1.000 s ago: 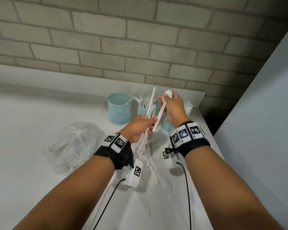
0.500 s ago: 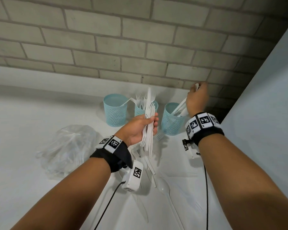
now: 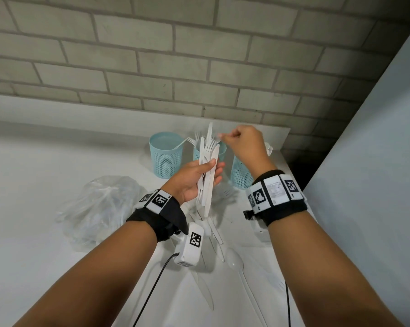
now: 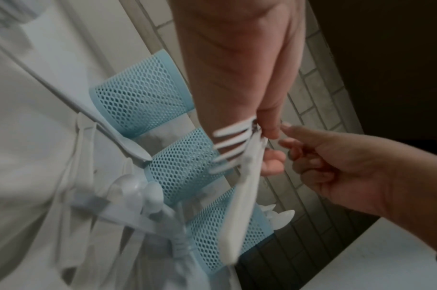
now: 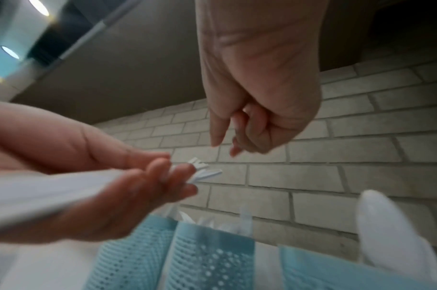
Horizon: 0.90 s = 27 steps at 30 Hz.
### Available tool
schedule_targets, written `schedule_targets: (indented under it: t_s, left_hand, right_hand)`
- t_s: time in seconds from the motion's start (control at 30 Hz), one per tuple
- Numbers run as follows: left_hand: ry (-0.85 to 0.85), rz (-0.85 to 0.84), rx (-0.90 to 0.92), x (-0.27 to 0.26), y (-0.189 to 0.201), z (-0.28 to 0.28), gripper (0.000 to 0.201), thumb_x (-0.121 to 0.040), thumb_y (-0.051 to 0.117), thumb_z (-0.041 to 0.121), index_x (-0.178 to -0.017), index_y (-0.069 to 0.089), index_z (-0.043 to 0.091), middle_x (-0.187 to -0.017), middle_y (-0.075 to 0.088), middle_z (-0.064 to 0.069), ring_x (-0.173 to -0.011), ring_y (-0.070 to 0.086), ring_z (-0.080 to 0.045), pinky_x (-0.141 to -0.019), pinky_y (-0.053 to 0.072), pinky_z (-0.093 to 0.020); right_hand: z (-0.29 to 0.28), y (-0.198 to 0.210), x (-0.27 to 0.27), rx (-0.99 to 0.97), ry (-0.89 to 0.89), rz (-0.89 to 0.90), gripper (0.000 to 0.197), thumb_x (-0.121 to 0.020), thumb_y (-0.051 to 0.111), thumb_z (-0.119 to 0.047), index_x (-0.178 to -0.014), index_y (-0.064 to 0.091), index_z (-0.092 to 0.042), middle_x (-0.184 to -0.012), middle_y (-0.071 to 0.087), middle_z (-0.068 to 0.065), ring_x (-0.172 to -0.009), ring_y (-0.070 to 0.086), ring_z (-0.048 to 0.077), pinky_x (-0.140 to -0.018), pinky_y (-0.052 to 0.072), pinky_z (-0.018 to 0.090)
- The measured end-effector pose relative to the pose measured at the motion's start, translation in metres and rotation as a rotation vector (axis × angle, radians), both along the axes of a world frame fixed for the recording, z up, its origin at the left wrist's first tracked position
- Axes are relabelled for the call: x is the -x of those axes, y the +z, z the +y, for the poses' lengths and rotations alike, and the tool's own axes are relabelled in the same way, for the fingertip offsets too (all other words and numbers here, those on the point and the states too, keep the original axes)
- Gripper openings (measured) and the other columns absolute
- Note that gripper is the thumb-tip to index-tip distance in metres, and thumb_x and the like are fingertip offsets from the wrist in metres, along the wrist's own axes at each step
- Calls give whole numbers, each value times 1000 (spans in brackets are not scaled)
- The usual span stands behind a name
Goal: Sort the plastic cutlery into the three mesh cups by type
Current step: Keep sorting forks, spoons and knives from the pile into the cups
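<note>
My left hand [image 3: 213,168] grips an upright bundle of white plastic cutlery [image 3: 207,185], forks and knives mixed, in front of the cups. The fork tines [image 4: 232,143] stick out past its thumb. My right hand [image 3: 225,138] hovers at the bundle's top with curled fingers; the right wrist view shows nothing between its thumb and fingertips [image 5: 233,153]. Three light blue mesh cups stand by the wall. The left cup [image 3: 165,154] looks empty, the middle cup [image 3: 221,151] holds forks, and the right cup [image 3: 240,173] holds spoons [image 5: 391,225].
Loose cutlery lies on the white table below my wrists, including a spoon [image 3: 233,260] and a knife [image 3: 206,293]. A crumpled clear plastic bag [image 3: 100,208] sits to the left. A brick wall stands behind the cups. The table's right edge runs just past the right cup.
My right hand carried a spoon from the bundle to the right cup, let it go, and has come back left to the bundle's top. The left hand kept hold of the bundle.
</note>
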<state>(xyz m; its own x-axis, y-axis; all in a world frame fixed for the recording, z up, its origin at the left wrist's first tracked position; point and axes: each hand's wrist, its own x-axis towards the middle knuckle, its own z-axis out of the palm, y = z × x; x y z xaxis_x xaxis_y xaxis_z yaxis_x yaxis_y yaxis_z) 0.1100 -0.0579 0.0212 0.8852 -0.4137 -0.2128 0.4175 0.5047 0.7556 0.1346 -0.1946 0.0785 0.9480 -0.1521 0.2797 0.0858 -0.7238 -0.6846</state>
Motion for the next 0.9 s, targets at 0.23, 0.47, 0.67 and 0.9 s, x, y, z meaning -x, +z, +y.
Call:
schedule_targets:
  t_s: [0.23, 0.47, 0.67, 0.9]
  left_hand:
    - [1, -31, -58, 7, -1, 7, 17, -96, 47, 11, -105, 61, 5, -72, 72, -3, -64, 69, -10, -60, 58, -24]
    - [-5, -30, -111, 13, -5, 13, 22, -98, 43, 14, -108, 60, 4, -98, 68, -11, -81, 69, -18, -64, 60, -28]
    - [140, -44, -87, 9, -6, 32, 18, -95, 49, 9, -110, 58, 3, -102, 65, -13, -94, 65, -22, -75, 58, -33]
    - [326, -24, -76, 1, -12, 58, 13, -95, 49, 4, -102, 59, 8, -82, 61, -2, -59, 56, -6, -46, 47, -15]
  right_hand:
    - [12, -17, 12, -141, 176, 416, 38, -84, 67, -37, -94, 70, 0, -66, 61, 1, -54, 48, 10, -51, 34, 18]
    - [8, -27, 10, -404, 60, 319, 23, -88, 64, -24, -72, 58, -10, -67, 57, 4, -58, 48, 15, -52, 37, 23]
    - [13, -6, -12, -639, -95, -16, 17, -96, 52, -18, -80, 54, -14, -84, 67, 11, -54, 58, 11, -43, 45, 18]
    - [50, 13, -39, -817, -139, -346, 9, -94, 55, -16, -94, 49, -10, -83, 61, 5, -69, 61, 16, -61, 57, 23]
